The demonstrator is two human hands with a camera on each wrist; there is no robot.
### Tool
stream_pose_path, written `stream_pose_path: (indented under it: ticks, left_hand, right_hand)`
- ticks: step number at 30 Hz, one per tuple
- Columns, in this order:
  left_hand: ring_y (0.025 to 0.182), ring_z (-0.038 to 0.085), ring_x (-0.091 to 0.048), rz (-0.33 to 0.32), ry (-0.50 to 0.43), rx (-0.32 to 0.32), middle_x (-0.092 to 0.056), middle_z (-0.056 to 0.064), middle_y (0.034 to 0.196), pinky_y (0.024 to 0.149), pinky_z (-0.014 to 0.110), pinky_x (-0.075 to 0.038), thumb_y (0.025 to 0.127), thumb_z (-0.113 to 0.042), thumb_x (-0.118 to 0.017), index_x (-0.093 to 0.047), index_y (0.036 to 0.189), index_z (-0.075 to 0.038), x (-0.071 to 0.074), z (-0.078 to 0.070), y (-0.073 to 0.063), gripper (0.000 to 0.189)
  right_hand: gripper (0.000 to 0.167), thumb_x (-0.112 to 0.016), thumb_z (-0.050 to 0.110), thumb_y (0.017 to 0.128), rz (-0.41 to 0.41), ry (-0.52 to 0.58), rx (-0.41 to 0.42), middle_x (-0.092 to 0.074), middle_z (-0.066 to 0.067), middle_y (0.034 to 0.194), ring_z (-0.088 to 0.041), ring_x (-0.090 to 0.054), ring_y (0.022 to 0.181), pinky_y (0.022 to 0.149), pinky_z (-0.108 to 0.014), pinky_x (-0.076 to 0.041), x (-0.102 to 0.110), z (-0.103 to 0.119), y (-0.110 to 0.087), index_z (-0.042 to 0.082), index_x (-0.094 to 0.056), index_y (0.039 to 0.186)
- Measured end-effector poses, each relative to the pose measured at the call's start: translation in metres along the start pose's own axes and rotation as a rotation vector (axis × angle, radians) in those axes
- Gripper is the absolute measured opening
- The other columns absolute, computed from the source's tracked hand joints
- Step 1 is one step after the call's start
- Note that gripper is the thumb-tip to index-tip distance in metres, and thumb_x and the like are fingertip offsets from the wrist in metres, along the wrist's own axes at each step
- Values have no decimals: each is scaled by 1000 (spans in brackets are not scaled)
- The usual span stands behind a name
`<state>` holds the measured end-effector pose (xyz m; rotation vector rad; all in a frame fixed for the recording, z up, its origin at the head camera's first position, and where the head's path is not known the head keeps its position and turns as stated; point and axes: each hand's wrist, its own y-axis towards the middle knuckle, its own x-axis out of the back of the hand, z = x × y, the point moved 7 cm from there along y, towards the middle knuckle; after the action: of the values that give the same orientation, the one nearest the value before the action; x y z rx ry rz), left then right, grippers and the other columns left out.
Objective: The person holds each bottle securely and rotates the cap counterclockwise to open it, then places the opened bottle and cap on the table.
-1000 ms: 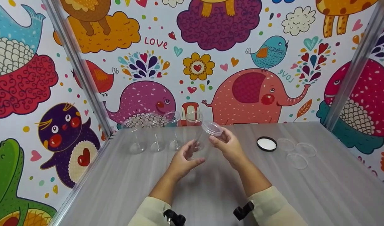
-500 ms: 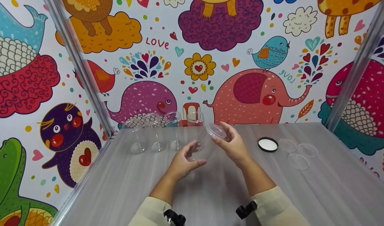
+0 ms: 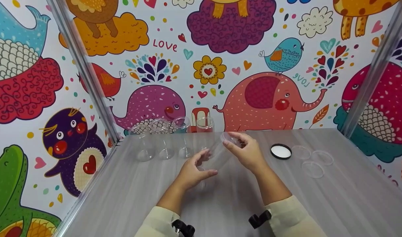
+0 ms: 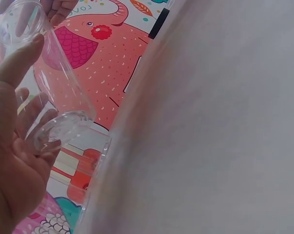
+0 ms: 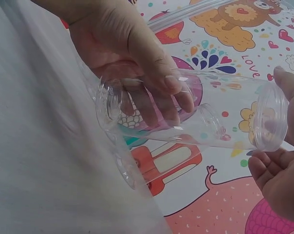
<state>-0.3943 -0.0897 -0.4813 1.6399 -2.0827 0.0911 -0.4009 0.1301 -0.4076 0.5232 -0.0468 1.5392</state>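
Observation:
A clear plastic jar [image 3: 217,158] is tilted to the right between both hands. My left hand [image 3: 193,169] holds the body towards its base, thumb on one side and fingers on the other. In the left wrist view the round base of the jar lies against the left hand [image 4: 20,131]. My right hand [image 3: 247,151] grips the clear screw lid [image 3: 231,139] at the upper end, thumb and fingers at its rim. The right wrist view shows the ridged lid [image 5: 272,117] between the thumb and fingers of the right hand [image 5: 285,170].
Several clear jars [image 3: 144,144] stand upright in a row at the back left of the grey table [image 3: 122,197]. On the right lie a black-rimmed white disc [image 3: 281,151] and three clear rings or lids [image 3: 313,169]. A patterned wall [image 3: 201,98] stands behind.
The jar has tipped further to the right, its lid end moving right and slightly down with the right hand. The left hand stays nearly in place around the body.

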Motion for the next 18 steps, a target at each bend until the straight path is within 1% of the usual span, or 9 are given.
stream_pose_path:
  ticks: [2,4,7,9,12,16,18]
  left_hand:
    - [143,25,-59,-1,-10,8,-66,2,150,125,55,-44,82,-51,-91,-52,158,-21,0,0,0,90]
    - [142,26,-59,3,-26,11,-65,4,151,123,57,-45,82,-50,-91,-51,158,-19,0,0,0,91]
    - [141,28,-59,14,-52,7,-65,6,152,121,60,-46,83,-48,-92,-51,158,-18,0,-2,0,91]
    - [141,29,-60,19,-58,3,-66,5,151,120,61,-47,83,-47,-92,-52,158,-18,0,-3,0,90]
    - [141,29,-60,19,-58,5,-66,5,151,120,61,-47,82,-47,-92,-53,157,-21,0,-3,-1,88]
    - [141,29,-59,15,-55,9,-64,10,152,121,60,-46,83,-46,-92,-53,157,-22,1,-3,-1,87]
    - [141,28,-59,11,-43,13,-64,9,152,122,58,-46,83,-47,-92,-53,157,-22,1,-3,-1,87]
  right_hand:
    - [58,-81,52,92,16,22,11,-66,-11,146,-32,-66,125,105,-50,-61,0,0,0,24,-70,142]
    - [56,-80,48,94,36,49,29,-66,-10,148,-32,-67,128,108,-50,-60,1,1,0,23,-70,143]
    - [48,-76,36,99,79,105,67,-63,-9,154,-34,-63,136,113,-50,-56,0,4,-1,21,-69,144]
    - [44,-72,28,101,104,137,81,-60,-5,157,-33,-60,141,115,-50,-54,0,5,-2,22,-68,145]
    - [44,-67,18,101,136,162,89,-56,-2,162,-32,-54,146,118,-52,-52,-1,7,-3,25,-68,145]
    - [46,-63,14,101,156,169,92,-53,-4,165,-32,-49,150,121,-56,-48,-2,8,-4,26,-67,145]
    - [47,-61,13,101,159,169,99,-51,-5,166,-33,-47,151,123,-57,-45,-3,9,-4,25,-67,146]
